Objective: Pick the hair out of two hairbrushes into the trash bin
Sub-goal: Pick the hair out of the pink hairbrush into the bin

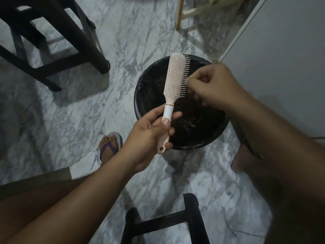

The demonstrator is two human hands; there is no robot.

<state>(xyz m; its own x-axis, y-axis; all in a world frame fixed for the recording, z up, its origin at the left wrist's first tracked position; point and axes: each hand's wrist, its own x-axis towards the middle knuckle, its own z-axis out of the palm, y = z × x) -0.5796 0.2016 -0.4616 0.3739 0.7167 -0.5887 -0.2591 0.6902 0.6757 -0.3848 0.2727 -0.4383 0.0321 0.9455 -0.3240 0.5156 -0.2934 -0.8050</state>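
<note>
a dark stool stood far left on the marble floor. a sandalled foot rested near the bin, to its left. the left grip was closed round the handle of the pink brush, thumb on top, holding it upright over the black-lined bin, bristles facing right. the right grip was curled, fingertips pinching at the lower bristles; whether any hair sat between them i couldn't tell. a pale wall stood far right.
</note>
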